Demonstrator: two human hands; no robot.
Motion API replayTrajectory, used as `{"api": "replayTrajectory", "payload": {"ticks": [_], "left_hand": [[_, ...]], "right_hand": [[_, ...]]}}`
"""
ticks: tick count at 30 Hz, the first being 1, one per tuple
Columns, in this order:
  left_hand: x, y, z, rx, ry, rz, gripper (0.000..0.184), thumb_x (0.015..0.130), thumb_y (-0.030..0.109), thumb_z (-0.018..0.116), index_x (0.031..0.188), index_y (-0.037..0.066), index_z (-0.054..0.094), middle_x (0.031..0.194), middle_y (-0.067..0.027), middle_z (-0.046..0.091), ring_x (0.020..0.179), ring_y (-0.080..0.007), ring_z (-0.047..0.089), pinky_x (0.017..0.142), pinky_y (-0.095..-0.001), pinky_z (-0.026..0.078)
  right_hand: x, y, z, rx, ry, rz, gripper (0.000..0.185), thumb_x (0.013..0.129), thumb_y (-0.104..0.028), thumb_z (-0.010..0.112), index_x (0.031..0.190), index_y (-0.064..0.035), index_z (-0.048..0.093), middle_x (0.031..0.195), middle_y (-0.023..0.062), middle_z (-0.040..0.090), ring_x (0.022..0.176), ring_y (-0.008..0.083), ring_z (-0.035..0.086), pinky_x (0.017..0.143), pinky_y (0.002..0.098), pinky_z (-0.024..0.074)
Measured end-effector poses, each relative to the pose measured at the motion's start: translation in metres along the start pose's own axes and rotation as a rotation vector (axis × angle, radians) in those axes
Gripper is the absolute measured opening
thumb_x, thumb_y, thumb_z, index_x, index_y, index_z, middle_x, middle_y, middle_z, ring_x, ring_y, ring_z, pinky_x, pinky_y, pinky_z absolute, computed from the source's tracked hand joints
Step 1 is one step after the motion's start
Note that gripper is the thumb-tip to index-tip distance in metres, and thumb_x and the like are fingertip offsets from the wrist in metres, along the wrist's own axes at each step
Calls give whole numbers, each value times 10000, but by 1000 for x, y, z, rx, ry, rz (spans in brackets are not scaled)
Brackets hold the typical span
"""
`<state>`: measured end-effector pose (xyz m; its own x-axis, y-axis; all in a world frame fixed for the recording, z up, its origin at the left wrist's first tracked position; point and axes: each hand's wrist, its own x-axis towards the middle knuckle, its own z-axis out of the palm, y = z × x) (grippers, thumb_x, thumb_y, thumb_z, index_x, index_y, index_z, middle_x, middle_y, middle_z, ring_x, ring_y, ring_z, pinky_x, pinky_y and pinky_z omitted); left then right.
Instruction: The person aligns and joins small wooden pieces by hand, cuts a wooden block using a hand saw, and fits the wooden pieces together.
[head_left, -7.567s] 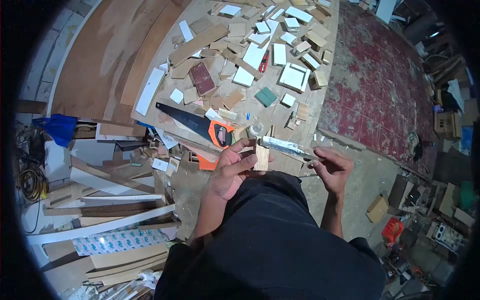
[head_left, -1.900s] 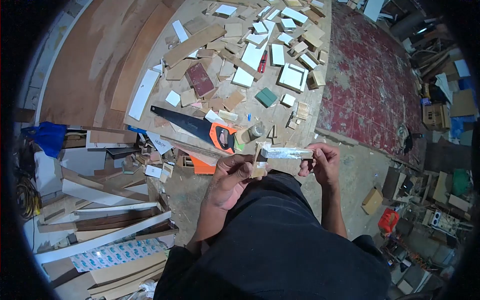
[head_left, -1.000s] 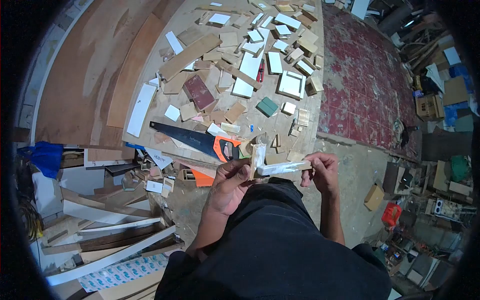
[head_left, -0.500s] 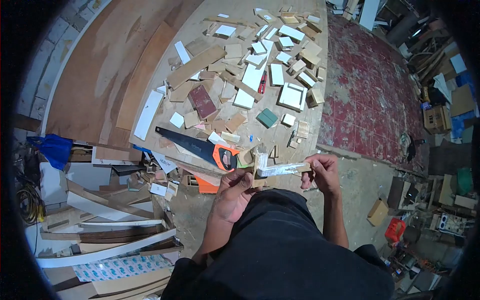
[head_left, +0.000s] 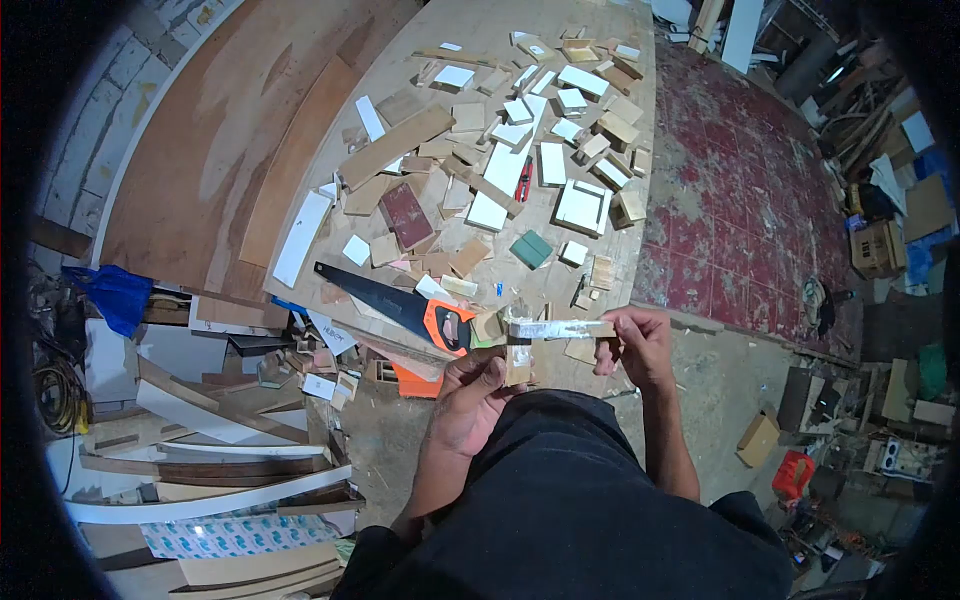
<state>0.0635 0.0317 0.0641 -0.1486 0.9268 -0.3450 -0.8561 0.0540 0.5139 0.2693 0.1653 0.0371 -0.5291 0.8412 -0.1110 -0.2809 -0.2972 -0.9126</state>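
My right hand (head_left: 642, 348) pinches the right end of a narrow wooden strip (head_left: 560, 329) whose face is smeared or coated white. The strip's left end lies across the top of a small wooden block (head_left: 517, 366); whether the two are joined, I cannot tell. My left hand (head_left: 470, 395) grips that block from the left, thumb uppermost. Just beyond my left hand, a handsaw (head_left: 390, 300) with an orange and black handle rests on the worktable (head_left: 625, 262), its blade pointing away to the left.
Many wood offcuts, white, brown and a green block (head_left: 532, 249), cover the worktable. Among them lies a red-handled tool (head_left: 525, 178). Long boards and strips (head_left: 210, 515) are stacked at lower left. To the right are a red tiled surface (head_left: 740, 200) and a red container (head_left: 793, 474).
The strip has turned in my hands, so its left end now sits across the block's top and its white face shows level. My view has shifted slightly.
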Motion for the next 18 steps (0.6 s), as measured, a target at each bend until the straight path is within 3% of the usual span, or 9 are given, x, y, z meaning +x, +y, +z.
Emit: {"api": "replayTrajectory", "payload": {"ticks": [5,9,10,13,18], "left_hand": [[-7,6,-10,-42,-3,34,179,875,96,615,1043,44,646,986,-67,666,874,-183,643,768,-311,523],[-11,14,-19,-2,-18,-6,178,877,102,615,1042,43,645,988,-81,664,880,-187,641,770,-308,520],[-11,13,-22,24,-17,4,220,887,131,596,1063,-2,605,1010,-186,637,893,-266,644,746,-318,549],[-14,16,-30,0,-19,11,227,889,128,593,1067,-12,601,1010,-202,633,888,-265,644,744,-315,549],[-19,25,-54,-72,-5,5,198,881,95,597,1051,-6,609,1016,-165,641,895,-267,645,754,-334,557]], "right_hand": [[-12,10,-4,-57,-116,51,295,935,-194,523,945,84,620,645,142,632,488,212,634,414,272,512],[-12,12,9,120,-48,19,309,933,-209,530,950,87,617,655,148,634,495,213,636,422,275,516],[-11,13,15,117,-41,12,309,933,-209,530,950,87,617,655,148,634,495,213,636,422,275,516],[-10,21,30,-13,19,29,308,933,-210,530,957,85,614,653,151,631,498,214,635,429,275,519],[-28,43,39,-3,-60,91,299,934,-207,529,952,79,613,656,149,627,506,215,635,435,273,515]]}}
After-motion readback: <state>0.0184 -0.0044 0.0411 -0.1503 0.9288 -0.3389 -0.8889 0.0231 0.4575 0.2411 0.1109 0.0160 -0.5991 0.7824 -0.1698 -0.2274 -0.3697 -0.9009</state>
